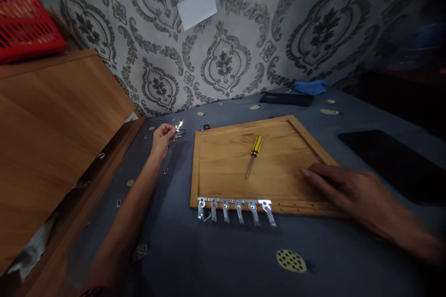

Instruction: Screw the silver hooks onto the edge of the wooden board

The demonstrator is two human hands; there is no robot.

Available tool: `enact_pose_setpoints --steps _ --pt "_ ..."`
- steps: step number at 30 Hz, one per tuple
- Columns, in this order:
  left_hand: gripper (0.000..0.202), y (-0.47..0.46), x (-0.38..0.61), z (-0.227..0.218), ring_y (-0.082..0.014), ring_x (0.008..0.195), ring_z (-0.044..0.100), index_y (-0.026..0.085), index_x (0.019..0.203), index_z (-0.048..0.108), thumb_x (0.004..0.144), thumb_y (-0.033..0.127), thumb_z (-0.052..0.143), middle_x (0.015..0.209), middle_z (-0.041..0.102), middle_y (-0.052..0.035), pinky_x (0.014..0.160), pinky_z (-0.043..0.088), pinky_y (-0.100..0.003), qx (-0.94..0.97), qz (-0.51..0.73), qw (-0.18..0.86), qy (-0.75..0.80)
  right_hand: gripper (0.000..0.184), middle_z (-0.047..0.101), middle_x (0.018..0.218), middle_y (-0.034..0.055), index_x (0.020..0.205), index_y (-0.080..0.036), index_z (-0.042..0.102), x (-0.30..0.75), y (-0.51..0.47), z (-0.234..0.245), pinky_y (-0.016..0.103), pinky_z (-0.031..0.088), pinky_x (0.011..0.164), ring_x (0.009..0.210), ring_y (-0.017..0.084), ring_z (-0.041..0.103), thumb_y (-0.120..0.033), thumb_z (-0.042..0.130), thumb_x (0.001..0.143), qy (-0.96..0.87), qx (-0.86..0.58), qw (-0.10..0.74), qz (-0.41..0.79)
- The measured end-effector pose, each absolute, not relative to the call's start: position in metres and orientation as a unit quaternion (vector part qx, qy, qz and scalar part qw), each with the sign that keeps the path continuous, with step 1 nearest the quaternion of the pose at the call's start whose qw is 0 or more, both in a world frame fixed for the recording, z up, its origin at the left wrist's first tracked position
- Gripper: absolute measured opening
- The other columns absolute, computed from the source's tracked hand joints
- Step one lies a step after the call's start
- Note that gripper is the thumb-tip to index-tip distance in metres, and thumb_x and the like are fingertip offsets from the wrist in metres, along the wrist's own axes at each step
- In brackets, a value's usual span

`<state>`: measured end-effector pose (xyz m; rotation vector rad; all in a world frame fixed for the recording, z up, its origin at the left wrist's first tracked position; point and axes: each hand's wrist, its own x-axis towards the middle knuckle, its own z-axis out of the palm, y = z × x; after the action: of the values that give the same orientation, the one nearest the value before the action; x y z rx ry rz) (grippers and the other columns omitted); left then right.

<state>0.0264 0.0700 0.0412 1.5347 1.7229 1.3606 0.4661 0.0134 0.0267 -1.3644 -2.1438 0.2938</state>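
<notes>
My left hand (163,140) is closed with its fingertips on a shiny metal hook (180,125), left of the wooden board. More bent metal (180,133) shows beside those fingers; whether it is held too, I cannot tell. Over the right part of the wooden board (223,162) is my right hand (351,190), slightly blurred, its thumb and fingers drawn together; anything between them is hidden. Several metal hooks (239,209) sit in a row along the board's near edge, with small holes to their right. A yellow-and-black screwdriver (255,151) lies on the board.
A black phone-like slab (393,162) lies right of the board. Behind it are a dark flat case (286,98) and a blue cloth (310,87). Wooden furniture (62,134) carrying a red basket (28,23) bounds the left. A patterned wall (223,62) closes the back.
</notes>
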Motion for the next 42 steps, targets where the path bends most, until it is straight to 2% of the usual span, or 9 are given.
enact_pose_setpoints --steps 4,7,11,15,20,25,29,35,42 --pt "0.025 0.030 0.069 0.041 -0.0145 0.077 0.065 0.014 0.101 0.063 0.094 0.038 0.063 0.092 0.066 -0.0033 0.069 0.056 -0.031 0.584 0.478 0.301 0.583 0.070 0.073 0.066 0.0073 0.069 -0.024 0.065 0.463 0.006 0.031 0.033 0.052 0.055 0.057 0.023 0.069 -0.079 0.026 0.088 -0.817 -0.464 0.292 0.179" --pt "0.026 0.001 0.112 0.042 -0.0136 0.066 0.063 0.018 0.081 0.061 0.082 0.041 0.073 0.074 0.066 -0.0006 0.061 0.051 -0.024 0.602 0.453 0.365 0.546 0.058 0.076 0.076 0.0082 0.079 -0.022 0.069 0.455 -0.004 0.031 0.033 0.054 0.059 0.064 0.023 0.071 -0.067 0.034 0.093 -0.817 -0.435 0.326 0.192" --pt "0.023 -0.027 0.159 0.049 -0.0145 0.067 0.063 0.020 0.078 0.062 0.077 0.039 0.075 0.072 0.065 -0.0006 0.062 0.050 -0.025 0.608 0.417 0.444 0.509 0.036 0.077 0.093 0.0068 0.100 -0.024 0.071 0.443 -0.019 0.028 0.032 0.056 0.062 0.080 0.023 0.073 -0.049 0.046 0.096 -0.809 -0.410 0.356 0.225" --pt "0.018 -0.038 0.182 0.056 -0.0132 0.063 0.060 0.020 0.077 0.062 0.075 0.034 0.075 0.071 0.062 0.0003 0.059 0.047 -0.024 0.607 0.389 0.493 0.487 0.034 0.072 0.086 0.0040 0.121 -0.024 0.065 0.433 -0.031 0.026 0.032 0.058 0.063 0.074 0.019 0.070 -0.043 0.054 0.096 -0.801 -0.376 0.375 0.276" --pt "0.011 -0.042 0.194 0.059 -0.0124 0.065 0.057 0.020 0.080 0.065 0.078 0.029 0.071 0.074 0.062 -0.0002 0.060 0.045 -0.023 0.620 0.363 0.508 0.475 0.028 0.070 0.088 0.0025 0.121 -0.026 0.066 0.426 -0.039 0.023 0.030 0.059 0.063 0.072 0.016 0.068 -0.036 0.055 0.097 -0.802 -0.319 0.388 0.323" --pt "0.016 -0.045 0.200 0.061 -0.0111 0.069 0.057 0.017 0.084 0.061 0.080 0.029 0.069 0.078 0.061 0.0007 0.064 0.046 -0.022 0.627 0.334 0.516 0.478 0.020 0.071 0.086 0.0025 0.113 -0.020 0.069 0.423 -0.041 0.018 0.026 0.056 0.068 0.074 0.012 0.067 -0.020 0.060 0.095 -0.816 -0.254 0.421 0.305" --pt "0.014 -0.045 0.200 0.055 -0.0112 0.072 0.059 0.016 0.088 0.061 0.081 0.027 0.067 0.079 0.063 0.0003 0.067 0.047 -0.023 0.622 0.342 0.521 0.474 0.017 0.072 0.086 0.0024 0.110 -0.017 0.069 0.423 -0.041 0.015 0.023 0.055 0.068 0.075 0.011 0.067 -0.019 0.062 0.094 -0.822 -0.246 0.420 0.296" --pt "0.016 -0.048 0.201 0.045 -0.0155 0.084 0.065 0.017 0.097 0.064 0.086 0.028 0.063 0.090 0.069 -0.0027 0.075 0.051 -0.027 0.639 0.365 0.469 0.488 0.016 0.073 0.084 0.0025 0.107 -0.018 0.070 0.422 -0.043 0.013 0.024 0.055 0.066 0.072 0.012 0.068 -0.024 0.058 0.097 -0.824 -0.270 0.395 0.303" --pt "0.029 -0.060 0.204 0.049 -0.0231 0.106 0.060 0.020 0.108 0.064 0.088 0.041 0.070 0.108 0.067 -0.0054 0.089 0.048 -0.037 0.767 0.314 0.233 0.509 0.014 0.071 0.074 0.0009 0.100 -0.017 0.071 0.421 -0.043 0.013 0.024 0.055 0.065 0.068 0.011 0.068 -0.025 0.060 0.096 -0.797 -0.292 0.406 0.340"
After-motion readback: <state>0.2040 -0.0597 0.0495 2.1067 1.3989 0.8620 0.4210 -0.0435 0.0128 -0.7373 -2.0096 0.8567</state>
